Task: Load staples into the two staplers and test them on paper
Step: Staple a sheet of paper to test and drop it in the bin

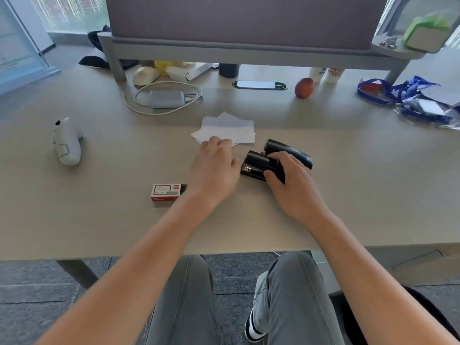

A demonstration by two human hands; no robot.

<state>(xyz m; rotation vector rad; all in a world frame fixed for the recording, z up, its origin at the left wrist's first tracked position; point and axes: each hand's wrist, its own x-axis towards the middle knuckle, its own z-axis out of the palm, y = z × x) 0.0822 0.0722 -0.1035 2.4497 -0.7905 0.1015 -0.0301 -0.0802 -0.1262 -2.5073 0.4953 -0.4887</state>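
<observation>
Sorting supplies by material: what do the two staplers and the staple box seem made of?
The near stapler, gripped by the right hand, and the far stapler look like glossy black plastic, with a metal glint at the near one's front. The staple box looks like printed cardboard.

You sit in an office: a desk (348,185) with a partition screen (244,18), cable grommet (259,85), and computer mouse (145,75).

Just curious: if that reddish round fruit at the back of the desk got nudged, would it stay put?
Probably not: the fruit looks rounded and smooth, so it would likely roll. It stands alone on the flat desk with nothing beside it.
</observation>
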